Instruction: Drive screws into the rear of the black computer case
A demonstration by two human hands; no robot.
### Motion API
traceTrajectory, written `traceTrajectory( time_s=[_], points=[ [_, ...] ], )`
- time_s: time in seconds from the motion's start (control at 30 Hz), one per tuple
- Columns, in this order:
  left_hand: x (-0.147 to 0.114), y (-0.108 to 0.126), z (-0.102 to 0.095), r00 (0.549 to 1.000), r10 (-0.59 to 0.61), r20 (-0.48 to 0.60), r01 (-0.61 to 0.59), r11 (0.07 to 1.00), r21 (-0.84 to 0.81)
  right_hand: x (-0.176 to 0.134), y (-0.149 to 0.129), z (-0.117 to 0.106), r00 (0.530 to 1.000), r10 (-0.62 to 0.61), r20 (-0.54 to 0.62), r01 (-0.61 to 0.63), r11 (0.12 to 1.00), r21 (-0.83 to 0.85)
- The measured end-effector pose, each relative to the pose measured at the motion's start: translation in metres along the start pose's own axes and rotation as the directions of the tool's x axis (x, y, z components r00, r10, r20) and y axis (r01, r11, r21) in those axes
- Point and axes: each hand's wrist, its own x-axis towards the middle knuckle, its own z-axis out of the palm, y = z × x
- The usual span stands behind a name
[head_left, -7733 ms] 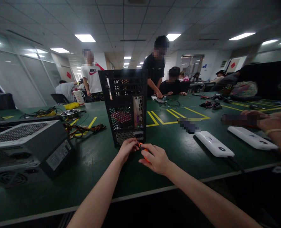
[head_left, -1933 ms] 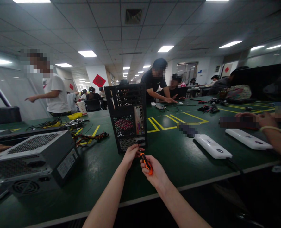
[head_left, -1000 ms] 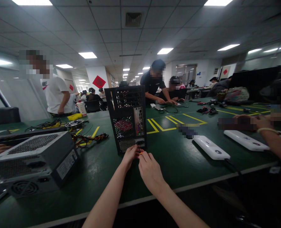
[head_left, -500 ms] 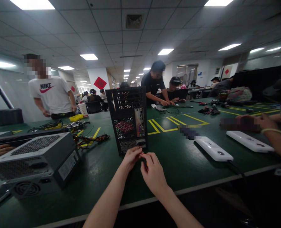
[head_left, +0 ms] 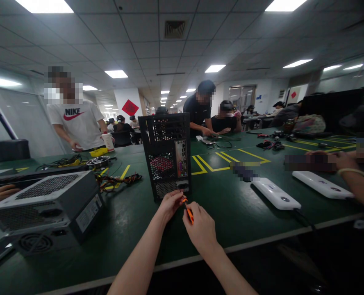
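Observation:
A black computer case (head_left: 166, 137) stands upright with its rear panel facing me. At its bottom edge, my left hand (head_left: 169, 206) is closed in a pinch close to the power supply grille. What its fingertips hold is too small to make out. My right hand (head_left: 202, 227) is wrapped round an orange and black screwdriver (head_left: 189, 214), whose front end points up at the left fingertips. The screwdriver's tip is hidden by those fingers.
Stacked grey power supplies (head_left: 51, 205) stand to the left, with loose cables (head_left: 123, 180) behind them. White power banks (head_left: 276, 193) lie on the green table (head_left: 231, 229) at right. A co-worker's hands (head_left: 344, 159) are at far right; people stand across the table.
My right hand has shifted slightly down, and its fingers have closed round the screwdriver, showing more of the orange handle. My left hand stays put. The person in white has moved right.

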Motion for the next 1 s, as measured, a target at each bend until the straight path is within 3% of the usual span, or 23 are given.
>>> traceTrajectory(
  time_s=[0.23, 0.47, 0.8, 1.0],
  points=[
    [-0.0021, 0.0006, 0.0014, 1.0, -0.005, -0.021, 0.005, 1.0, -0.015, 0.0016, -0.0044, 0.0001, 0.997, -0.082, -0.002, 0.082, 0.993, -0.081],
    [-0.0028, 0.0024, 0.0031, 1.0, -0.009, -0.029, 0.008, 0.999, -0.038, -0.0023, -0.0032, 0.0003, 0.999, 0.042, 0.023, -0.042, 0.999, 0.006],
    [-0.0036, 0.0042, 0.0037, 0.998, -0.016, -0.064, 0.014, 0.999, -0.033, 0.0, -0.0058, -0.0018, 0.997, -0.073, 0.017, 0.074, 0.994, -0.076],
    [-0.0032, 0.0049, 0.0038, 0.998, -0.03, -0.047, 0.027, 0.998, -0.053, -0.0014, -0.0043, -0.0002, 1.0, 0.012, 0.019, -0.012, 1.0, 0.015]
  ],
)
